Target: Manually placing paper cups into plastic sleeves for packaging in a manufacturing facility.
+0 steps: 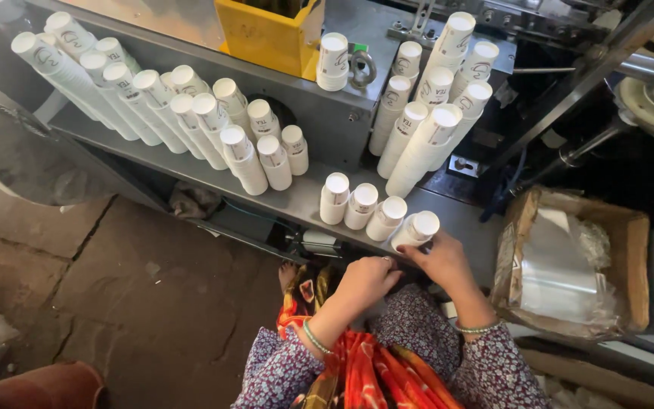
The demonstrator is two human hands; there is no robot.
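Gripping a short stack of white paper cups (415, 228) at the shelf's (304, 198) near edge, the right hand (442, 259) holds it lying toward the upper right; the left hand (366, 279), curled, apparently empty, sits just beside. Three more short stacks (362, 205) stand beyond.

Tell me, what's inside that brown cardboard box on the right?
The cardboard box holds a heap of clear plastic bags, shiny and crinkled. They fill it, so anything under them, and the bottom of the box, is covered from view.

Cracked stone floor (138, 303) lower left; grey metal shelf (191, 170) across centre; dark machine frame (592, 68) upper right.
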